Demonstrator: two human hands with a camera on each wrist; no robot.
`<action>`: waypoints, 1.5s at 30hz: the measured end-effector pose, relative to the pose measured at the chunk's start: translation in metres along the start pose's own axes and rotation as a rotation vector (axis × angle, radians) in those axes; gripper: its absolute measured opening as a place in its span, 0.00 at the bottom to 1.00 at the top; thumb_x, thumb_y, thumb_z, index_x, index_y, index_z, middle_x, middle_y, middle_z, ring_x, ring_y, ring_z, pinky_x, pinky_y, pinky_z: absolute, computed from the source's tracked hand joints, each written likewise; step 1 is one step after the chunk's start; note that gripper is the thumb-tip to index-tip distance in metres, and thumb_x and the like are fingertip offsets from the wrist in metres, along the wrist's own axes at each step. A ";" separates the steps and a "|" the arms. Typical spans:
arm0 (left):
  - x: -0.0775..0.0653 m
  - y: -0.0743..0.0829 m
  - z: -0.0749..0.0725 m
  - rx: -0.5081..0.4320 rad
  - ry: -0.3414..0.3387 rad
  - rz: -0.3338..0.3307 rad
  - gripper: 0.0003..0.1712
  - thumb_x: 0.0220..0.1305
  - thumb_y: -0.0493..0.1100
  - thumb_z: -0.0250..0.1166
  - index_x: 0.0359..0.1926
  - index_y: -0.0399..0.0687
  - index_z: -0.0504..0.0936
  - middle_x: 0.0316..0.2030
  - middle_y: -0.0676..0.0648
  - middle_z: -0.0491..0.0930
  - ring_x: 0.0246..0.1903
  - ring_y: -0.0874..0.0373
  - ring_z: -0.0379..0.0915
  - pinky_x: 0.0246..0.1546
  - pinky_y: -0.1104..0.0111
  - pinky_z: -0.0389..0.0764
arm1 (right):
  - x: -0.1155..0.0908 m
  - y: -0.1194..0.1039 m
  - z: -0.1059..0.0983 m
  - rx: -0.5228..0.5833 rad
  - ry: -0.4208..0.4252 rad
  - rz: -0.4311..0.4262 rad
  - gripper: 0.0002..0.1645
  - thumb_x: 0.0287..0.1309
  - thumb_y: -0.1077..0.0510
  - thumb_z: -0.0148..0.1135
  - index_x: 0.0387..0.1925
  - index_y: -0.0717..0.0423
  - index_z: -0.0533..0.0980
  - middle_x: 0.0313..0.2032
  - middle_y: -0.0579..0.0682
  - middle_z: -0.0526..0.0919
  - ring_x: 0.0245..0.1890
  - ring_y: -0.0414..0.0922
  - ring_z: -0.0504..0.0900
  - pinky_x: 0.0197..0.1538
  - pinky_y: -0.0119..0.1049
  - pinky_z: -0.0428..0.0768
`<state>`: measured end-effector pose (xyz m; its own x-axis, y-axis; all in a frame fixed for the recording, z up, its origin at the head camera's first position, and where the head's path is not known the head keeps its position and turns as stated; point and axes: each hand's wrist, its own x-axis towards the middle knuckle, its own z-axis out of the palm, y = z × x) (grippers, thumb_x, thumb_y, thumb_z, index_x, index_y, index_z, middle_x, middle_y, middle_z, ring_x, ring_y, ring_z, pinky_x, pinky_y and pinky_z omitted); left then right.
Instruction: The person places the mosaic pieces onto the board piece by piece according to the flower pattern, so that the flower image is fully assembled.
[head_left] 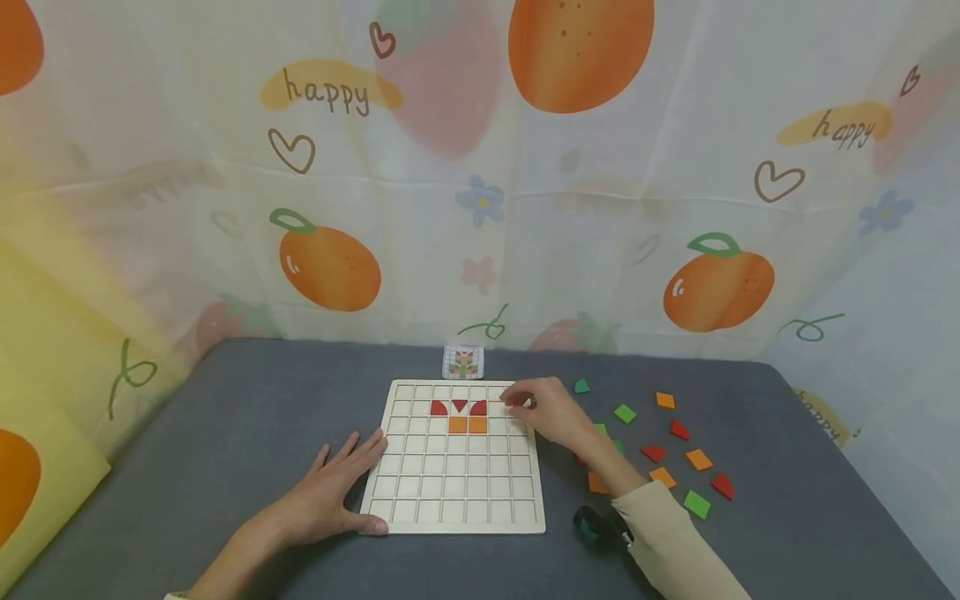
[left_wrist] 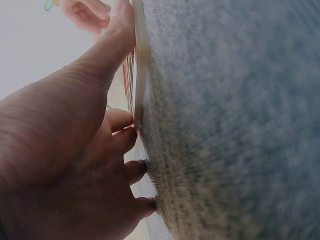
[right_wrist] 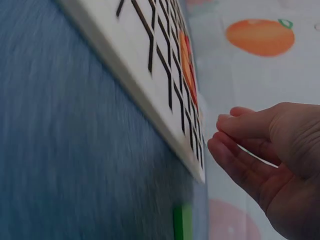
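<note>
A pale square grid board lies on the grey table. In its upper rows sit red pieces with curved edges, a red triangle and two orange squares. My left hand rests along the board's left side, fingers spread and fairly straight, thumb on the near left corner. Above the board's upper right corner hovers my right hand. In the right wrist view its thumb and fingers are bent loosely towards each other, and no piece shows between the tips.
Loose green, orange and red pieces lie scattered right of the board, some hidden under the right forearm. A small pattern card lies behind the board. The black wrist strap shows near the right sleeve. A printed curtain hangs behind the table.
</note>
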<state>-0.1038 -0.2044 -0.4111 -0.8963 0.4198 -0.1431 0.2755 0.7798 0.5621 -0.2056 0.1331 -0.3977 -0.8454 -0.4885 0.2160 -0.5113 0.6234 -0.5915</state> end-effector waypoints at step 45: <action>0.001 -0.001 0.000 0.004 -0.001 0.006 0.67 0.42 0.68 0.74 0.76 0.42 0.53 0.76 0.41 0.48 0.74 0.33 0.34 0.65 0.33 0.32 | -0.101 0.139 -0.120 -0.186 0.148 0.251 0.23 0.57 0.69 0.65 0.55 0.72 0.75 0.43 0.67 0.83 0.42 0.63 0.83 0.40 0.53 0.82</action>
<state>-0.1047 -0.2050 -0.4119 -0.8945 0.4244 -0.1404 0.2818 0.7791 0.5600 -0.2094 0.3424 -0.4088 -0.9548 -0.2203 0.1998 -0.2921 0.8205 -0.4914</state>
